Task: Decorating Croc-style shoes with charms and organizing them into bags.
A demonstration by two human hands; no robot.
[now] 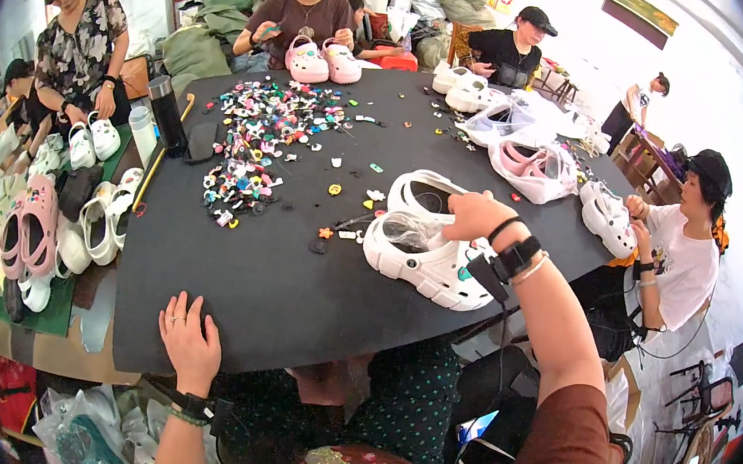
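Observation:
Near the right front of the dark table, a pair of white clogs sits side by side: a near white clog [426,275] and a far white clog [410,187]. Clear crumpled plastic [408,233] shows in the near clog's opening, and a green charm [466,274] is on its side. My right hand [480,217] reaches over the pair, its fingers bent round the upper rim of the clogs; the fingertips are partly hidden. My left hand [190,340] lies flat at the table's front left edge, fingers apart and holding nothing.
A heap of colourful small charms [264,128] spreads over the dark table [290,305]. Bagged pink clogs [534,170] lie at the right. A black bottle [165,112] stands at the left edge beside a shoe-covered side table. Several people handle clogs around the table.

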